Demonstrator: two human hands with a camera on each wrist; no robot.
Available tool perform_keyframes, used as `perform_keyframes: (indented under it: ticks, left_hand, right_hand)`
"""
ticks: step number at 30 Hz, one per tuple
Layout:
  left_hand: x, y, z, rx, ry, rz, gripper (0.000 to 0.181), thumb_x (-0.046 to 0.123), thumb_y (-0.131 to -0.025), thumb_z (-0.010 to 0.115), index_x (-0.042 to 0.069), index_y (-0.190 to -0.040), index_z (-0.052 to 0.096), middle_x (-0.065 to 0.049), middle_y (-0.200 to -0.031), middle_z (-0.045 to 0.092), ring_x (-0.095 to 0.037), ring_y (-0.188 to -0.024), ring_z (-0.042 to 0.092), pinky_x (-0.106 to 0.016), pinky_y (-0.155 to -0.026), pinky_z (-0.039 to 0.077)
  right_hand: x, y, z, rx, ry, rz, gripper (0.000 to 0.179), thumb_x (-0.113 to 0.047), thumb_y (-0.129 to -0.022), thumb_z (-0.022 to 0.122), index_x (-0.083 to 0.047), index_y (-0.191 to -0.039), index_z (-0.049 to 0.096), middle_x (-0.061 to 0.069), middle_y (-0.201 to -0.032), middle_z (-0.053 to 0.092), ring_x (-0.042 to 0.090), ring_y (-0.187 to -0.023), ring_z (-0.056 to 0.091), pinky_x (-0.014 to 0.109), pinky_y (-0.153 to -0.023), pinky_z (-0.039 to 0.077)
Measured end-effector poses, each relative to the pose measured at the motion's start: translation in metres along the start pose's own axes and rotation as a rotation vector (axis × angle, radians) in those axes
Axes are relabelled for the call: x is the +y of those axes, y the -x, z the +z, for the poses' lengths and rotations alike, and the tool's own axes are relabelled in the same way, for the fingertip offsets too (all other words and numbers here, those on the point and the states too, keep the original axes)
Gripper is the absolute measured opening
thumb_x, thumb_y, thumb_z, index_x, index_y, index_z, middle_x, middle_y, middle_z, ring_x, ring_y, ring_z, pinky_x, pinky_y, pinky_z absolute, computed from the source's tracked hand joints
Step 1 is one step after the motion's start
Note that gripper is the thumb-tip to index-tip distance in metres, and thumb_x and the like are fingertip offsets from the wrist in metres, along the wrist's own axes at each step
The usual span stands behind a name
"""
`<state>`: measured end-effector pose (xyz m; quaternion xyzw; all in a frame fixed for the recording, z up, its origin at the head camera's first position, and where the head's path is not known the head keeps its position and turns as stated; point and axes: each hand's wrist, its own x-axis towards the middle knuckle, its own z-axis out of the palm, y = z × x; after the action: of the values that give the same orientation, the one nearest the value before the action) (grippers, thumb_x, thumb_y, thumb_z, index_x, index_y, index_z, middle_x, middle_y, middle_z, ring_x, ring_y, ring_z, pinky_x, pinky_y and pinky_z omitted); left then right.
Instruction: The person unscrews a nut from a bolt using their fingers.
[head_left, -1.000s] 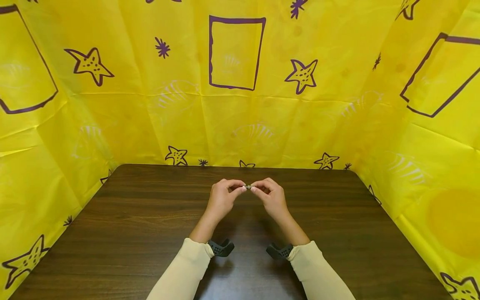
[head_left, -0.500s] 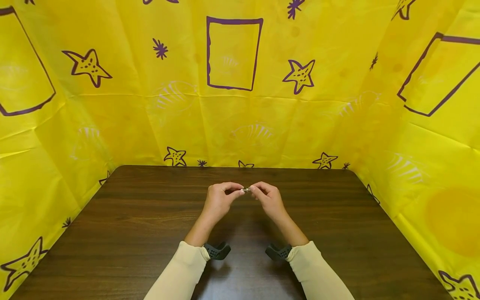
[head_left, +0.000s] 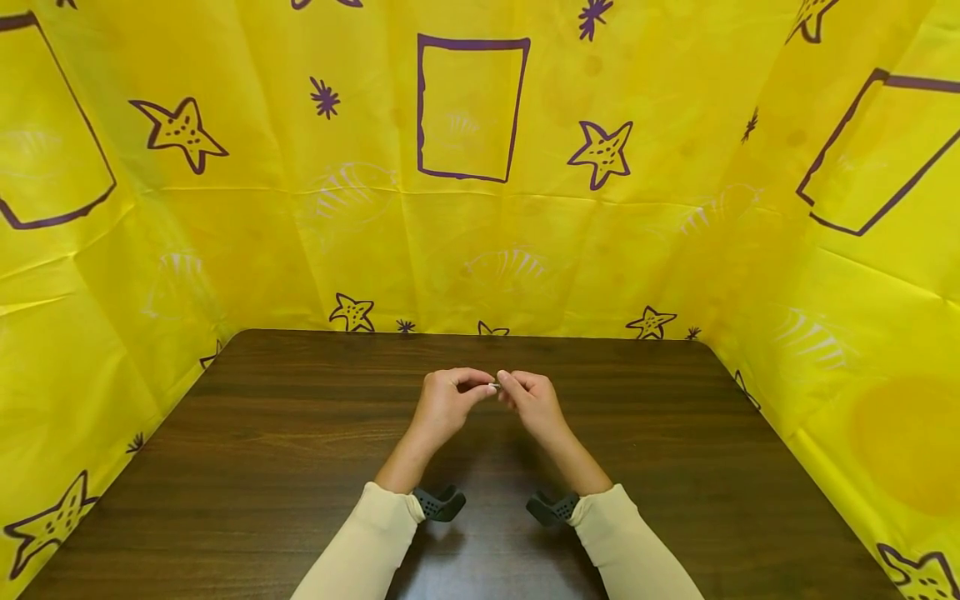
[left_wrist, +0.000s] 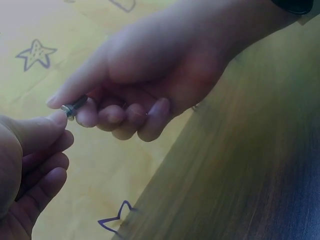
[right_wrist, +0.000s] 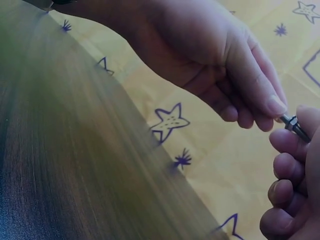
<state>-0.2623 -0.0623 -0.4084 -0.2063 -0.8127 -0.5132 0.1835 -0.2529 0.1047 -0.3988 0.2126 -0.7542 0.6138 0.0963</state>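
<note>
Low over the far part of the table, my left hand [head_left: 442,404] and right hand [head_left: 536,408] meet fingertip to fingertip. Between them is a small metal bolt [right_wrist: 302,132] with a nut or collar [right_wrist: 292,122] around it. Thumb and forefinger of the left hand [right_wrist: 200,45] pinch its bright end in the right wrist view. The darker end lies between the right thumb and forefinger, with the right hand's other fingers curled below. In the left wrist view the bolt [left_wrist: 79,102] is partly covered by fingertips. Its exact ends are hidden.
A dark wood-grain table [head_left: 262,467] spreads under both arms. Yellow sheeting [head_left: 480,225] with drawn stars and fish hangs along its back and sides. Each wrist wears a black band with a bracket [head_left: 442,504], and the sleeves are pale.
Both hands have come slightly nearer the body. The right thumb has slid forward and up over the bolt, and less of the metal shows between the fingertips. The left hand keeps its pinch.
</note>
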Motion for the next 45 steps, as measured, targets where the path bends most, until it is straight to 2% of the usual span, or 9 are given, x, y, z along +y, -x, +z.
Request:
perform_keyframes:
  ticks: [4, 10, 15, 18, 22, 25, 37, 41, 45]
  left_hand:
    - [0.0003, 0.0002, -0.0004, -0.003, 0.01, -0.015, 0.008, 0.012, -0.081, 0.079, 0.008, -0.088, 0.078, 0.002, -0.081, 0.072, -0.011, -0.072, 0.066, -0.027, -0.063, 0.053]
    - [-0.0006, 0.0002, -0.0019, -0.014, 0.01, -0.046, 0.007, 0.013, -0.082, 0.078, 0.009, -0.089, 0.078, 0.003, -0.081, 0.072, -0.011, -0.073, 0.066, -0.027, -0.065, 0.054]
    - [-0.0025, 0.0006, -0.0026, -0.016, -0.001, -0.038, 0.008, 0.013, -0.083, 0.078, 0.009, -0.09, 0.078, 0.003, -0.082, 0.072, -0.014, -0.075, 0.066, -0.028, -0.066, 0.054]
    - [-0.0031, 0.0011, -0.0032, -0.009, -0.009, -0.033, 0.008, 0.014, -0.083, 0.078, 0.009, -0.089, 0.078, 0.003, -0.081, 0.072, -0.014, -0.074, 0.066, -0.029, -0.065, 0.053]
    - [-0.0032, 0.0012, -0.0042, -0.003, -0.017, -0.027, 0.008, 0.015, -0.082, 0.078, 0.009, -0.089, 0.078, 0.004, -0.082, 0.072, -0.012, -0.074, 0.065, -0.028, -0.065, 0.053]
    - [-0.0033, 0.0008, -0.0047, -0.005, -0.014, -0.026, 0.008, 0.015, -0.082, 0.078, 0.01, -0.088, 0.078, 0.004, -0.081, 0.072, -0.01, -0.074, 0.065, -0.028, -0.065, 0.053]
    - [-0.0048, 0.0004, -0.0059, -0.007, -0.008, -0.04, 0.007, 0.015, -0.082, 0.079, 0.012, -0.088, 0.078, 0.006, -0.08, 0.072, -0.009, -0.073, 0.064, -0.028, -0.065, 0.053]
    - [-0.0045, 0.0005, -0.0058, -0.013, -0.009, -0.046, 0.007, 0.016, -0.082, 0.078, 0.012, -0.088, 0.078, 0.006, -0.081, 0.072, -0.009, -0.072, 0.064, -0.029, -0.064, 0.053]
    - [-0.0049, 0.0006, -0.0056, -0.013, -0.01, -0.044, 0.007, 0.016, -0.082, 0.078, 0.011, -0.088, 0.078, 0.005, -0.081, 0.072, -0.011, -0.072, 0.064, -0.028, -0.062, 0.052]
  right_hand:
    - [0.0006, -0.0006, -0.0003, -0.002, -0.026, 0.006, 0.034, -0.005, -0.098, 0.057, 0.016, -0.071, 0.06, 0.033, -0.064, 0.05, 0.011, -0.056, 0.044, 0.023, -0.053, 0.036]
    - [0.0024, -0.0016, -0.0012, -0.01, -0.05, 0.009, 0.027, -0.004, -0.096, 0.061, 0.008, -0.071, 0.062, 0.023, -0.061, 0.049, 0.01, -0.055, 0.043, 0.023, -0.053, 0.036]
    - [0.0041, -0.0011, -0.0024, -0.021, -0.072, -0.006, 0.019, 0.0, -0.093, 0.063, 0.014, -0.08, 0.064, 0.012, -0.062, 0.049, 0.01, -0.057, 0.044, 0.023, -0.053, 0.036]
    - [0.0048, -0.0007, -0.0028, -0.027, -0.076, -0.019, 0.014, 0.001, -0.091, 0.065, 0.014, -0.088, 0.067, 0.008, -0.068, 0.056, 0.009, -0.061, 0.047, 0.023, -0.056, 0.039]
    - [0.0057, -0.0005, -0.0026, -0.033, -0.078, -0.048, 0.01, 0.003, -0.089, 0.067, 0.012, -0.091, 0.068, 0.017, -0.077, 0.063, 0.008, -0.066, 0.049, 0.024, -0.059, 0.041]
    - [0.0067, -0.0006, -0.0026, -0.035, -0.084, -0.064, 0.009, 0.004, -0.089, 0.067, 0.012, -0.093, 0.068, 0.022, -0.078, 0.063, 0.008, -0.065, 0.049, 0.024, -0.058, 0.04]
    - [0.0069, 0.0, -0.0038, -0.017, -0.104, -0.08, 0.017, 0.009, -0.083, 0.071, 0.013, -0.099, 0.068, 0.024, -0.069, 0.054, 0.016, -0.062, 0.044, 0.022, -0.053, 0.034]
    - [0.0058, 0.0003, -0.004, -0.012, -0.116, -0.075, 0.018, 0.011, -0.082, 0.071, 0.014, -0.099, 0.068, 0.024, -0.069, 0.054, 0.015, -0.061, 0.044, 0.022, -0.053, 0.034]
    - [0.0062, 0.0005, -0.0044, -0.018, -0.135, -0.068, 0.021, 0.011, -0.082, 0.07, 0.015, -0.102, 0.066, 0.02, -0.069, 0.054, 0.011, -0.06, 0.044, 0.022, -0.053, 0.036]
